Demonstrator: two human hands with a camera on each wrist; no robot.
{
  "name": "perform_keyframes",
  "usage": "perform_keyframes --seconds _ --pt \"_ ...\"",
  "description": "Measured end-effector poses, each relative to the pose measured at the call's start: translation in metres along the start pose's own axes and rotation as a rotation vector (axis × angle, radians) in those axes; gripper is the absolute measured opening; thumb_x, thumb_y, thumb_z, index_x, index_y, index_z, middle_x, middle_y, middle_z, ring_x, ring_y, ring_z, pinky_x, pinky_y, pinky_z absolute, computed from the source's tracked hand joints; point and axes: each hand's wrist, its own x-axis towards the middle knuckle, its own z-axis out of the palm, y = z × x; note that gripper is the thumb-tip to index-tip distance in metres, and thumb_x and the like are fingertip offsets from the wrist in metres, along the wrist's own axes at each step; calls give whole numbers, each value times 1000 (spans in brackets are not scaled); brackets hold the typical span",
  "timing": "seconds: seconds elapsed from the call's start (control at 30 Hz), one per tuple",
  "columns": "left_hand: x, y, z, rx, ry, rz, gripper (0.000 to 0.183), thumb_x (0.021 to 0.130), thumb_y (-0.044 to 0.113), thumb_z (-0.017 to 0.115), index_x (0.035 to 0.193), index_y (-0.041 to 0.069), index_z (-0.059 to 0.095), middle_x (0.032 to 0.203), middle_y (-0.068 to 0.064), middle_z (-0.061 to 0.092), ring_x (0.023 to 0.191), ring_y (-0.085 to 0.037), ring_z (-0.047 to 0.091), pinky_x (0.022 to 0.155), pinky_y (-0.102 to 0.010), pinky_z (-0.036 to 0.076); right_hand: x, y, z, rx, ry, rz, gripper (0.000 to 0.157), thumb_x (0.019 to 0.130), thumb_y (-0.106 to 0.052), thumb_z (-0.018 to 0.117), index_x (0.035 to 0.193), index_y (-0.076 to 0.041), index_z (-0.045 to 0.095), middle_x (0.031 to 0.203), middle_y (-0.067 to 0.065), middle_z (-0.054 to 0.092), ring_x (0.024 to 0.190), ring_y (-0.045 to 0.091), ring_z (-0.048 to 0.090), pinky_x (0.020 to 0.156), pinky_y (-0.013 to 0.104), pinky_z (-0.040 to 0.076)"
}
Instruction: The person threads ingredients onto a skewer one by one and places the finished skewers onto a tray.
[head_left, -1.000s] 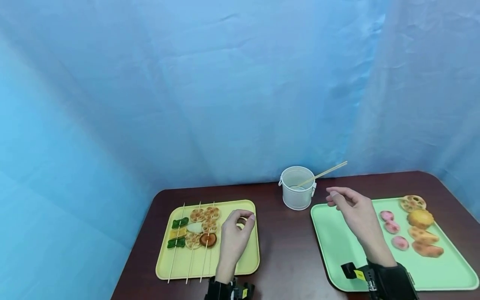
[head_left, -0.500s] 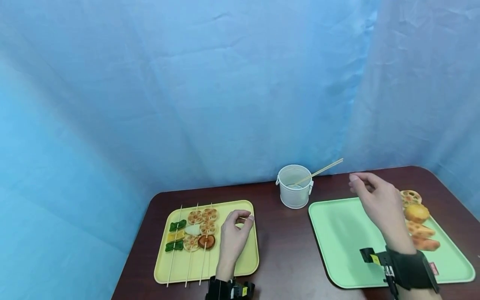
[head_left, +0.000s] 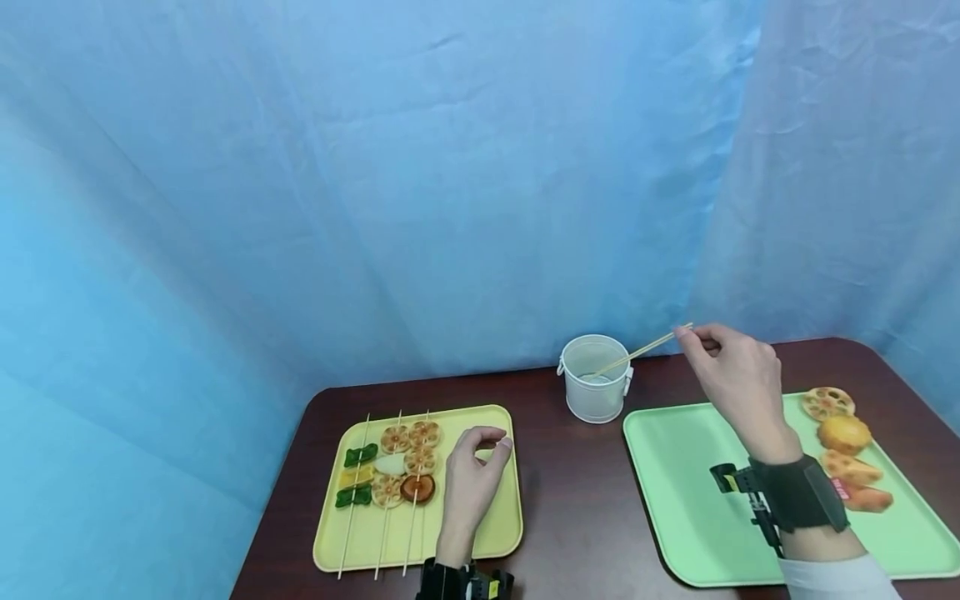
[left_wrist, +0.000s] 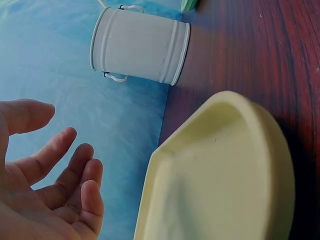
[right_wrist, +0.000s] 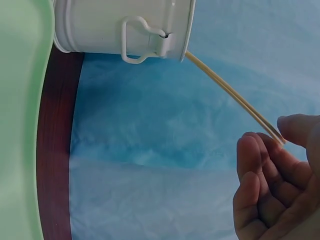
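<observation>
Bracketing sticks (right_wrist: 216,79) by their ends (probably light, stiff, best held there), right hand (head_left: 737,382) is maybe pinching, can't tell; left hand (head_left: 468,483) is hovering loose, empty.

Black wristbands (head_left: 798,505), boxy black devices (head_left: 722,474) (each with a yellow label (head_left: 493,588)), pale right sleeve (head_left: 836,577)

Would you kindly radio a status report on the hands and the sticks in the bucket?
Right hand at outer ends of sticks; firm pinch unclear. Left hand over yellow tray, holding nothing. They lean out of white bucket; nothing visibly blocking.
</observation>
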Motion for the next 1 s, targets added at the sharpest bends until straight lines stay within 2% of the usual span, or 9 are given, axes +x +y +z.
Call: perform_keyframes --seconds 0.23,0.4,0.5,0.6,0.73,0.83,0.87,0.93,1.0 --pt "0 1 1 -1 3 -7 21 89 28 65 102 13 72 98 7 63 92 -10 58 71 -30 50 1 0 -4 31 -6 37 40 96 -40 53 95 -6 73 70 6 67 58 20 54 59 40 38" --pt "1 2 4 -5 7 -2 21 90 29 65 102 13 71 98 8 63 91 -10 59 71 -30 49 -1 0 -21 35 -6 79 41 96 -42 52 99 -7 73 73 7 68 56 5 50 60 38 36" --pt "1 4 6 -12 9 -5 20 89 27 65 101 12 72 98 8 64 90 -10 59 70 -29 50 -5 1 -36 37 -4 128 41 95 -45 51 99 -10 73 75 6 68 57 0 48 61 34 35" --pt "0 8 9 -25 2 -4 18 89 26 65 101 15 71 99 8 65 90 -10 60 69 -28 50 -11 3 -51 56 32 181 37 94 -46 52 96 -15 72 74 0 67 57 0 48 61 28 34" --pt "1 11 15 -29 -11 14 20 90 28 65 103 15 71 103 7 66 96 -12 61 74 -32 50 -22 3 -66 82 145 266 32 93 -42 57 99 -14 72 71 -19 61 59 -9 50 57 18 33" --pt "1 12 17 -44 -20 5 24 90 30 64 108 16 71 108 7 67 104 -13 60 84 -38 48 -31 3 -70 129 233 336 29 93 -37 60 100 -11 71 71 -26 57 62 -12 53 56 13 35" --pt "1 13 17 -53 -21 -3 25 90 30 64 110 17 71 110 7 67 107 -14 60 87 -40 47 -34 2 -70 159 256 357 29 92 -36 61 100 -10 70 72 -24 59 64 -11 54 57 12 35" --pt "1 15 17 -77 -18 -21 26 90 31 64 113 20 70 113 7 66 111 -13 58 93 -43 44 -39 -1 -68 247 273 408 29 91 -36 61 100 -10 70 73 -18 62 53 -4 56 47 15 38" --pt "0 16 18 -117 -3 -23 27 91 31 64 115 20 69 115 6 66 113 -13 57 97 -43 42 -43 -6 -64 339 244 454 30 91 -37 61 103 -10 70 78 -11 66 54 1 59 42 17 38"
